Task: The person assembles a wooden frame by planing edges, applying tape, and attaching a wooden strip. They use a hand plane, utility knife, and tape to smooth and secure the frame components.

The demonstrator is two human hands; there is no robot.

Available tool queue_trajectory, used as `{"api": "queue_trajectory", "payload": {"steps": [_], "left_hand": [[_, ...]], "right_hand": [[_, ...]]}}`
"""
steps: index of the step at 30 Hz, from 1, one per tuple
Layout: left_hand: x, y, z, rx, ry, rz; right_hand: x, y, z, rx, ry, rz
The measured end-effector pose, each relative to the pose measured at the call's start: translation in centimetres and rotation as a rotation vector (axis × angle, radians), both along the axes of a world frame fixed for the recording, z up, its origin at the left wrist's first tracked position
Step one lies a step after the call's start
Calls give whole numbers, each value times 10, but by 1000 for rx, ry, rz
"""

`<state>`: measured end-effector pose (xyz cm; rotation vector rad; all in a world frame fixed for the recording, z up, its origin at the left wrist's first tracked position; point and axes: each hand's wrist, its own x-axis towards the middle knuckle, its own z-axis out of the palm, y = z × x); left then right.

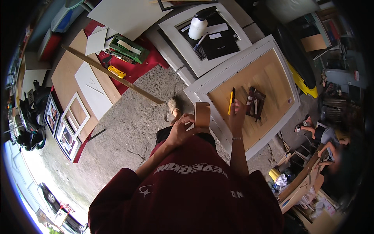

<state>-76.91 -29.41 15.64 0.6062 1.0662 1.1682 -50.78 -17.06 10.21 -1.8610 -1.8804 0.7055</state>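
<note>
Rough grey concrete floor (132, 121) filled the middle of the view, with boards, mats and frames spread around it. Just ahead of the person lay a large white picture frame (249, 66) face down, its brown backing board (269, 78) showing and a small dark pouch of tools (255, 103) resting on that board.

The left hand (180, 130) was raised in front of the chest with the forearm bent upward, its fingers curled around a roll of brown tape (202, 114), the thumb lying against the roll's edge. The roll stood on edge in the air, right at the near corner of the white frame.

The right hand (237, 117) reached out over the backing board with the arm nearly straight, wrist bearing a thin bracelet. Its fingers pinched the lower end of a yellow and black utility knife (231, 100), which pointed away from the person and hung just over the board, beside the pouch.

Farther off, a second white frame (175, 29) held a white bottle (197, 26) and some black sheets. A long wooden strip (113, 74) lay slanted across a red cloth (136, 68) to the left.
</note>
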Motion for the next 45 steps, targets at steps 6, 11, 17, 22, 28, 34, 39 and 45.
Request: {"api": "queue_trajectory", "payload": {"steps": [6,11,17,22,28,34,39,45], "left_hand": [[42,-21,34,216,376,-85],[102,-55,56,319,766,-48],[175,-107,73,222,794,-19],[239,-130,87,213,780,-94],[277,-136,86,327,899,-190],[309,-132,97,218,762,-318],[311,-131,74,196,502,-200],[271,-117,79,-14,574,-26]], "right_hand": [[-30,-52,138,-88,568,267],[19,-94,135,109,476,246],[95,-147,139,404,417,412],[152,-192,125,494,537,210],[199,-227,111,554,498,108],[223,-244,100,536,543,-128],[224,-251,93,305,914,-94],[213,-250,101,50,652,225]]}}
